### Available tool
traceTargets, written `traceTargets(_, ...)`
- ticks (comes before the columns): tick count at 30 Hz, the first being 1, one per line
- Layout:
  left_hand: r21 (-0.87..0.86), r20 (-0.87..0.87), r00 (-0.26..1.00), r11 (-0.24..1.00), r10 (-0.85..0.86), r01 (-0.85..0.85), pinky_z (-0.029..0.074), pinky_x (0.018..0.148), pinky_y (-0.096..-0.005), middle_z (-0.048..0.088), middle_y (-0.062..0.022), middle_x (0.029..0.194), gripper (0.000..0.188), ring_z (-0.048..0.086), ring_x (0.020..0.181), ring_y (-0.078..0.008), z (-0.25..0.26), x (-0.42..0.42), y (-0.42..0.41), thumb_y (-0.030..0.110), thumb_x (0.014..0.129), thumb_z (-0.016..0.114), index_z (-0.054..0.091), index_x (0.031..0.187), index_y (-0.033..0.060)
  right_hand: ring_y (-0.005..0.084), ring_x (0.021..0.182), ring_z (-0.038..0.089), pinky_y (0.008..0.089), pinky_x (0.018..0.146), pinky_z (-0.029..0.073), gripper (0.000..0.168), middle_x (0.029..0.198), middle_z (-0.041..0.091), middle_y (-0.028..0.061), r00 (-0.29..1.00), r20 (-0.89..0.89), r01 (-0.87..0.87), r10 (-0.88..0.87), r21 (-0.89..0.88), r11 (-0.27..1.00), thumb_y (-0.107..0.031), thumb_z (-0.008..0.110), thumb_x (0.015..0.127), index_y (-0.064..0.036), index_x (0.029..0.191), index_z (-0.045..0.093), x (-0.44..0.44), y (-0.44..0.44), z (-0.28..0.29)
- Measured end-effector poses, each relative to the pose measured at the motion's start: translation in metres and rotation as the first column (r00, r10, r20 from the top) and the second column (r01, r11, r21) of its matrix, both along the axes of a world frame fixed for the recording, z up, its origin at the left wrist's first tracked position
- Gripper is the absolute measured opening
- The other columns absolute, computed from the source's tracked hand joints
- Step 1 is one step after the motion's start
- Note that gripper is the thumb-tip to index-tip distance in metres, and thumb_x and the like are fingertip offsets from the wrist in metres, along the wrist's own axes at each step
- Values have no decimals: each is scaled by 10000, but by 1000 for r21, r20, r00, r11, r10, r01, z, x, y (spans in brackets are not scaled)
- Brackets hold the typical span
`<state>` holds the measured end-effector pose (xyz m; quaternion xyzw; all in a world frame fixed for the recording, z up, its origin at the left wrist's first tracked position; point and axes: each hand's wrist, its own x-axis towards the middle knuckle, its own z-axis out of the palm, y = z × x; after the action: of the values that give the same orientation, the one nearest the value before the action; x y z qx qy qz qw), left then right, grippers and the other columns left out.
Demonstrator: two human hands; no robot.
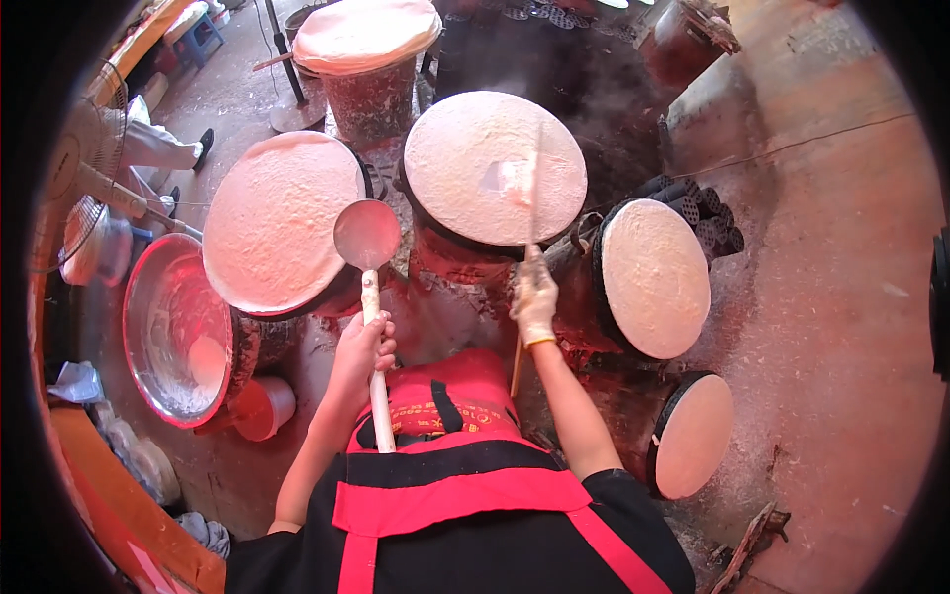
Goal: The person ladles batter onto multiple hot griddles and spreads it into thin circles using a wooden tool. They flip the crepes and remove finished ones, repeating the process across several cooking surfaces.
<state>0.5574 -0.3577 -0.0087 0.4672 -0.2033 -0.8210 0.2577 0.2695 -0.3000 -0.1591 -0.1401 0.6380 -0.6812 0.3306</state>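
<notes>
My left hand (364, 341) grips the pale handle of a metal ladle (367, 234), its bowl raised near the left griddle's edge. My right hand (534, 304), in a whitish work glove, holds a long thin stick (534, 185), blurred, over the middle round griddle. A thin sheet of pale batter (460, 141) covers that griddle, with a bare patch and a wet-looking spot near its centre. Another pale sheet (282, 215) covers the left griddle. Two more coated griddles, an upper one (656, 278) and a lower one (695, 438), stand at my right.
Left of me are a large metal basin (132, 349) with pale batter inside, a red plastic dipper (256, 412) and an electric fan (82, 163). Flatbreads (364, 33) are piled on a bucket. Honeycomb coal briquettes (701, 208) lie behind the right stoves. Another person's legs (159, 145) show at left.
</notes>
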Motion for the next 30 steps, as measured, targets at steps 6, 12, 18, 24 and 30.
traceTargets(6,16,-8,997,997,-79,79,323,432,-159,483,-28,821,116,392,575,-53,-5,1,5,113,943,498,452,1030,50,66,890,515,191,764,436,366,1093,596,8,997,6,-76,75,106,991,-202,570,952,10,1250,558,-18,-13,48)
traceTargets(12,-58,64,975,975,-211,215,320,433,-156,484,11,781,94,411,580,-38,-12,-22,-16,141,937,520,494,984,63,54,868,547,188,736,443,375,1039,599,4,905,-312,-260,290,135,956,-178,564,948,-31,1291,531,-24,22,22)
traceTargets(18,-295,287,907,872,-309,390,391,466,-211,470,13,697,158,443,535,-66,-42,-77,-82,207,939,509,456,875,72,55,996,539,193,878,432,402,1099,596,18,903,-379,-176,201,100,979,-143,566,943,13,1306,493,20,91,35)
traceTargets(24,-135,348,917,957,-197,257,428,428,-263,447,-44,673,69,471,507,-128,-55,-162,-89,58,898,469,414,879,20,44,383,356,210,311,265,433,603,446,-68,989,79,-127,121,78,989,-349,642,887,-189,1276,541,52,56,14)
traceTargets(30,591,-544,834,747,89,306,299,358,-152,390,0,668,85,347,469,-34,-27,-124,-117,81,941,443,413,939,1,74,327,324,227,304,234,390,519,400,-45,921,369,-233,127,257,938,-496,597,878,-230,1163,602,30,42,86)
